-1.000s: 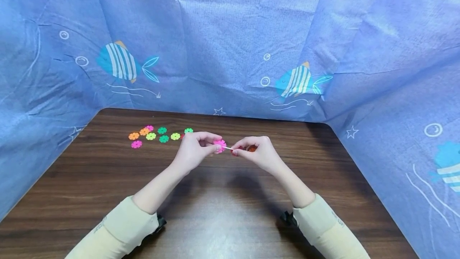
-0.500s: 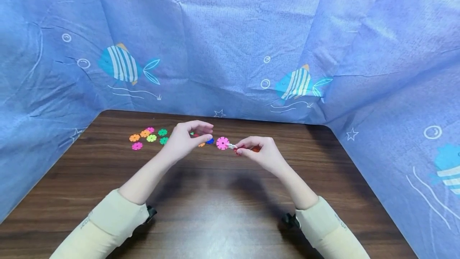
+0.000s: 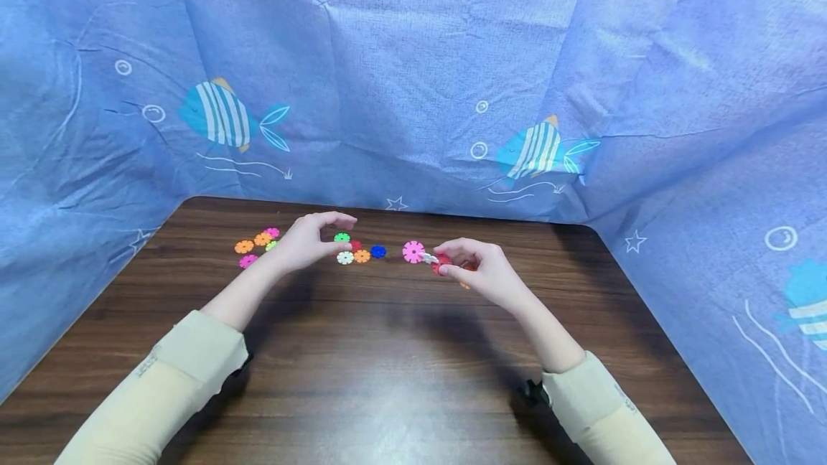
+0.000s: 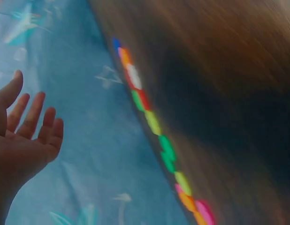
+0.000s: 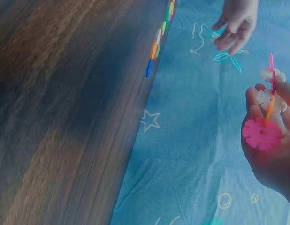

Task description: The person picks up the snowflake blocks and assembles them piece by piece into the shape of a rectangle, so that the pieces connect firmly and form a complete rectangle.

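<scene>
Pinching a linked disc chain right of the blue disc, the right hand could, I'd judge, pop a joint by squeezing askew; the left hand, empty and relaxed left of that disc, might scatter loose pieces by sweeping low

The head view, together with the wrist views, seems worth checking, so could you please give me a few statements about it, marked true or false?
1. The right hand holds a chain of joined discs. True.
2. The left hand grips the blue disc. False: that hand holds nothing, and the disc lies on the table.
3. In the head view, a pink disc forms the chain's left end. True.
4. The tabletop is plain white. False: it is dark brown with wood grain.
5. The blue backdrop bears striped fish. True.
</scene>
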Action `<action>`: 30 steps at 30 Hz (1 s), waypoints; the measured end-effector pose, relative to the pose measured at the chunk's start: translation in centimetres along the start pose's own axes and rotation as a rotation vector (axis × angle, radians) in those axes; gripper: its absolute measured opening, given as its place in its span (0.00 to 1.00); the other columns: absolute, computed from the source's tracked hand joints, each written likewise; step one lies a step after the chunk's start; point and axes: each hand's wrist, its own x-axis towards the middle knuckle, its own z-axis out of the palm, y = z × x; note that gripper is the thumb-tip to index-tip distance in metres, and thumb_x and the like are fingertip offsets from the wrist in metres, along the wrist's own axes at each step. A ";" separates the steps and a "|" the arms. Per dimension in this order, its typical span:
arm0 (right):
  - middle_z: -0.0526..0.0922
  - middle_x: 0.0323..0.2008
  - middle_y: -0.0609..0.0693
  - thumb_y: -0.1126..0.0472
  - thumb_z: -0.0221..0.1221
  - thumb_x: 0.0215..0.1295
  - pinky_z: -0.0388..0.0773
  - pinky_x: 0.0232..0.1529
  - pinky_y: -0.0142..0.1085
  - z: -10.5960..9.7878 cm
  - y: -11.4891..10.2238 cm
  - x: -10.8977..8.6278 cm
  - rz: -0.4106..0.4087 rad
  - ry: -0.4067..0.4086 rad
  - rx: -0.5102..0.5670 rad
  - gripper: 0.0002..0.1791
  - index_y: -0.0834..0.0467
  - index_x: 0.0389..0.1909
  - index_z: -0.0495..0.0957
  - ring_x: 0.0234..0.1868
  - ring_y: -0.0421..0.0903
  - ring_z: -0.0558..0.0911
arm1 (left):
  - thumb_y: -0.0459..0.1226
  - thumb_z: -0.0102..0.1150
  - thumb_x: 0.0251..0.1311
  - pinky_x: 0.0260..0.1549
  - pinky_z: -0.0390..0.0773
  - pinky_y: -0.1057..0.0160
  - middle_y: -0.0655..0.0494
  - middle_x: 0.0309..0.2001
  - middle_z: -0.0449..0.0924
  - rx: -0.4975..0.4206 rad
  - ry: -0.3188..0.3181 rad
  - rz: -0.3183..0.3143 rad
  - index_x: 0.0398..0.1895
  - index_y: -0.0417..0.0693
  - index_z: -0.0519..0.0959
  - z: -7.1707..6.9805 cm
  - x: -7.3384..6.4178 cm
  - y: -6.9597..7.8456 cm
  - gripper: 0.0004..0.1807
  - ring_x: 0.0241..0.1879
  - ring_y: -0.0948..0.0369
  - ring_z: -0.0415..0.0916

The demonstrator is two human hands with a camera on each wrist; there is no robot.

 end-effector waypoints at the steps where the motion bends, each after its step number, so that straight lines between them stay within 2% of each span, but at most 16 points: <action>1: 0.85 0.31 0.49 0.61 0.67 0.56 0.74 0.25 0.30 0.0 0.0 0.0 0.006 -0.005 -0.003 0.17 0.56 0.47 0.81 0.29 0.41 0.80 | 0.41 0.67 0.54 0.55 0.71 0.49 0.49 0.53 0.79 0.008 -0.014 -0.004 0.57 0.49 0.75 0.1 0.1 -0.5 0.25 0.56 0.51 0.73; 7: 0.83 0.32 0.56 0.67 0.63 0.58 0.77 0.28 0.32 -0.3 -1.8 -0.3 0.015 -0.048 0.007 0.18 0.63 0.51 0.77 0.31 0.49 0.82 | 0.35 0.68 0.53 0.58 0.67 0.45 0.45 0.56 0.77 0.089 -0.076 0.012 0.56 0.43 0.75 0.8 1.0 -3.2 0.25 0.59 0.47 0.69; 9: 0.83 0.32 0.57 0.68 0.63 0.58 0.77 0.28 0.32 -0.4 -2.6 -0.4 0.016 -0.062 0.007 0.18 0.64 0.51 0.77 0.30 0.51 0.82 | 0.35 0.67 0.53 0.58 0.67 0.44 0.45 0.57 0.76 0.110 -0.098 0.000 0.56 0.43 0.75 1.0 1.2 -4.0 0.25 0.60 0.46 0.68; 14: 0.84 0.30 0.58 0.69 0.62 0.58 0.77 0.26 0.31 -0.3 -2.6 -0.5 0.016 -0.075 0.018 0.16 0.64 0.49 0.79 0.27 0.49 0.82 | 0.37 0.66 0.55 0.58 0.67 0.44 0.45 0.57 0.76 0.128 -0.173 -0.054 0.58 0.42 0.74 1.6 1.7 -5.6 0.26 0.61 0.46 0.67; 20: 0.85 0.30 0.51 0.65 0.64 0.58 0.76 0.28 0.32 0.0 0.1 0.0 0.028 -0.063 0.001 0.15 0.57 0.47 0.81 0.29 0.49 0.82 | 0.36 0.67 0.54 0.56 0.69 0.47 0.46 0.51 0.79 0.184 -0.220 -0.050 0.55 0.40 0.76 2.3 2.4 -7.0 0.24 0.56 0.49 0.72; 22: 0.85 0.29 0.48 0.62 0.65 0.58 0.76 0.29 0.34 0.0 1.1 0.3 0.022 -0.060 -0.002 0.14 0.54 0.46 0.82 0.29 0.45 0.82 | 0.36 0.67 0.53 0.56 0.70 0.48 0.46 0.50 0.80 0.218 -0.230 -0.047 0.53 0.40 0.77 2.6 2.8 -7.3 0.23 0.54 0.49 0.73; 30: 0.85 0.29 0.44 0.60 0.65 0.57 0.77 0.29 0.35 0.1 1.6 0.6 0.011 -0.055 0.019 0.12 0.49 0.44 0.82 0.29 0.43 0.82 | 0.34 0.68 0.52 0.50 0.75 0.52 0.49 0.43 0.82 0.299 -0.224 -0.013 0.43 0.41 0.81 3.2 3.5 -7.4 0.14 0.48 0.52 0.76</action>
